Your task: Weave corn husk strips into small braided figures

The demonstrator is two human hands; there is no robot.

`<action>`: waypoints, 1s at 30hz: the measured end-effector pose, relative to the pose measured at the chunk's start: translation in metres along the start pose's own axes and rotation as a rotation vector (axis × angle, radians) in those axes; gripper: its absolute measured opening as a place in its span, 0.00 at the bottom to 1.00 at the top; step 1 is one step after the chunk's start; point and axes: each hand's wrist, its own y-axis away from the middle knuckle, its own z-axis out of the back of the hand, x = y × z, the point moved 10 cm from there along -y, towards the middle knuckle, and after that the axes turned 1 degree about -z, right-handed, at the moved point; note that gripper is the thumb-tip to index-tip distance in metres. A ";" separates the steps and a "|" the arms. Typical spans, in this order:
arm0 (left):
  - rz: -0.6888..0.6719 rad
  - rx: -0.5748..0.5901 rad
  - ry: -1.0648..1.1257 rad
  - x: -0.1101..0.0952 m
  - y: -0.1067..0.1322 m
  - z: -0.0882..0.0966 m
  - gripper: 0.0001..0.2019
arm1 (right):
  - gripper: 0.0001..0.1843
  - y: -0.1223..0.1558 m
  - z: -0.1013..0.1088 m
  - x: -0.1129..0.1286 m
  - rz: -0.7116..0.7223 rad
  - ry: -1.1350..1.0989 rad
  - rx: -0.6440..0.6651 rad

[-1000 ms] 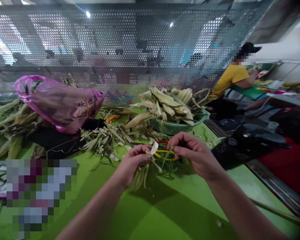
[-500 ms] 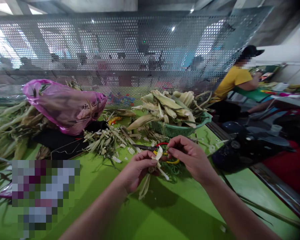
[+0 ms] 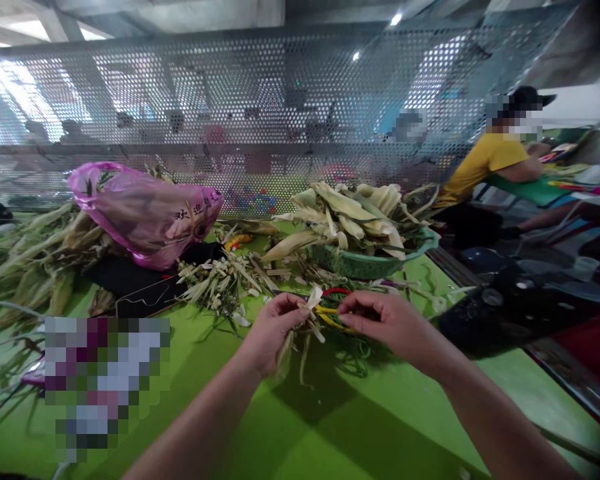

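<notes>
My left hand [image 3: 280,330] is closed in a pinch on a small bundle of corn husk strips [image 3: 314,298]. One pale strip sticks up above its fingertips and thin ends hang below. To the right, my right hand [image 3: 385,319] has thumb and fingers drawn together beside the yellow loop of the scissors [image 3: 330,311]. What those fingers hold, if anything, is too small to tell. The scissors lie on the table behind both hands, with one red and one yellow handle loop; the left hand partly covers the blades. Green string [image 3: 357,357] lies tangled under the right hand.
A green basket [image 3: 357,262] heaped with corn husks stands behind the hands. Cut husk scraps [image 3: 225,280], a pink plastic bag [image 3: 140,213] and more husks [image 3: 45,247] lie left. A dark object [image 3: 480,313] sits by the right edge. A person in yellow [image 3: 490,160] sits beyond.
The view has swung slightly left. My right hand has come down toward the scissors' handles, and my left hand has tilted the husk bundle a little.
</notes>
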 end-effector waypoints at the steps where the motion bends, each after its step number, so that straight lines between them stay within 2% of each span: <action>1: -0.036 -0.018 -0.057 -0.004 -0.001 0.003 0.11 | 0.12 0.002 0.001 0.001 0.005 0.082 0.012; 3: -0.115 -0.054 -0.218 -0.014 -0.002 0.007 0.08 | 0.11 0.006 0.001 0.011 0.054 0.173 0.031; 6: -0.199 -0.073 -0.520 -0.025 0.000 0.006 0.04 | 0.07 0.013 -0.005 0.035 0.182 0.164 0.063; 8: -0.241 -0.038 -0.692 -0.027 0.003 -0.001 0.01 | 0.07 0.015 -0.009 0.044 0.210 0.091 0.069; 11: -0.282 0.072 -0.850 -0.025 0.009 -0.016 0.04 | 0.07 0.012 -0.012 0.045 0.193 -0.030 0.022; 14: -0.204 0.198 -0.858 -0.013 0.013 -0.026 0.05 | 0.07 0.006 -0.011 0.037 0.191 -0.071 -0.051; 17: -0.078 0.342 -0.674 -0.002 0.018 -0.036 0.03 | 0.09 -0.002 -0.011 0.022 0.148 -0.100 -0.087; 18: -0.043 0.358 -0.585 -0.001 0.018 -0.038 0.02 | 0.09 -0.005 -0.011 0.017 0.132 -0.120 -0.091; 21: -0.010 0.258 -0.306 -0.009 0.015 -0.031 0.08 | 0.10 -0.009 -0.014 0.010 0.116 -0.163 -0.089; 24: -0.066 0.096 -0.132 -0.021 0.009 -0.015 0.12 | 0.09 -0.007 -0.020 0.013 0.151 -0.123 -0.088; 27: -0.150 -0.019 -0.172 -0.029 0.004 -0.001 0.10 | 0.08 0.000 -0.029 0.023 0.224 0.009 -0.091; 30: -0.220 -0.102 -0.391 -0.033 0.002 0.009 0.06 | 0.08 0.008 -0.036 0.037 0.317 0.121 -0.086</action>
